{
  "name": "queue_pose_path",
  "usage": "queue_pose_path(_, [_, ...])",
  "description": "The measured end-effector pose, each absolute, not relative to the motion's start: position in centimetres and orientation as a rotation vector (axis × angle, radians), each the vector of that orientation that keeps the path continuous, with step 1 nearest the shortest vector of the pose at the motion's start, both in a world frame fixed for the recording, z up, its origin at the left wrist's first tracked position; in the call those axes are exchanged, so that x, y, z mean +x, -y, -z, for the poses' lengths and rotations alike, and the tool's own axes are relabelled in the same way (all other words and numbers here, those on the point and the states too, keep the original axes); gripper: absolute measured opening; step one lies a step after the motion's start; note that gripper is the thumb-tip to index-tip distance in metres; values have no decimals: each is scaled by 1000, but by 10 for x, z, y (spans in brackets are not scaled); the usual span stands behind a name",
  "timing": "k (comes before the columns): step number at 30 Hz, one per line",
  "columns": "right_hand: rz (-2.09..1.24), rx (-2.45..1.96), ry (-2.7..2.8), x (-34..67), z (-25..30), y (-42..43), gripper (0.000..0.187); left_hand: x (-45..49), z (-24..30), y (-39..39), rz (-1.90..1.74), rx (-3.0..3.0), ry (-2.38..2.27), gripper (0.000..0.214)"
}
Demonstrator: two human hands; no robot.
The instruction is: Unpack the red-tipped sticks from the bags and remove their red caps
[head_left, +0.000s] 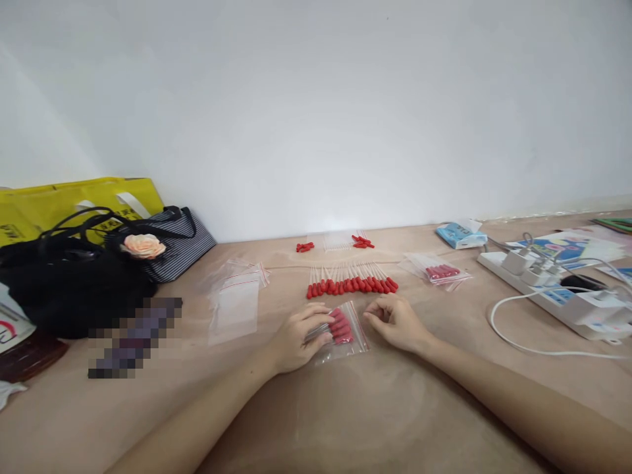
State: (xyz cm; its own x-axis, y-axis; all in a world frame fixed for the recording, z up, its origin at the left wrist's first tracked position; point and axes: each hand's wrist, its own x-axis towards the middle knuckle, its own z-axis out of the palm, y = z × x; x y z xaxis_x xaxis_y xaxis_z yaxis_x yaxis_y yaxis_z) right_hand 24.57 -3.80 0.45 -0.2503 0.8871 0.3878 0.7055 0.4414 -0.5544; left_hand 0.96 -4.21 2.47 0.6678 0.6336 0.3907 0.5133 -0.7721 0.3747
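My left hand (299, 336) lies on a small clear zip bag (345, 336) that holds several red-capped droppers, its fingers curled over the bag's left part. My right hand (395, 320) rests just to the right of the bag, fingers curled in, touching its upper right edge. Just beyond both hands a row of several loose red-capped droppers (351, 282) lies on the table.
Empty zip bags (236, 299) lie to the left, a filled bag (439, 271) to the right. Loose red caps (305, 247) and more caps (363, 242) sit near the wall. A power strip (557, 293) with a white cable is at right; black and striped bags (74, 270) at left.
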Motion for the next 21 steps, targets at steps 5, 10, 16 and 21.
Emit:
queue_pose_path(5, [-602, -1361, 2073, 240, -2, 38, 24, 41, -25, 34, -685, 2680, -917, 30])
queue_pose_path(10, [-757, -1444, 2037, 237, -5, 43, 23, 46, -18, 30, -674, 2603, -943, 36])
queue_pose_path(16, [-698, -1307, 2115, 240, -3, 44, 17, 46, -20, 28, -632, 2650, -964, 33])
queue_pose_path(21, [-420, -1172, 2246, 243, 1, 45, 23, 48, -19, 20, -643, 2815, -924, 28])
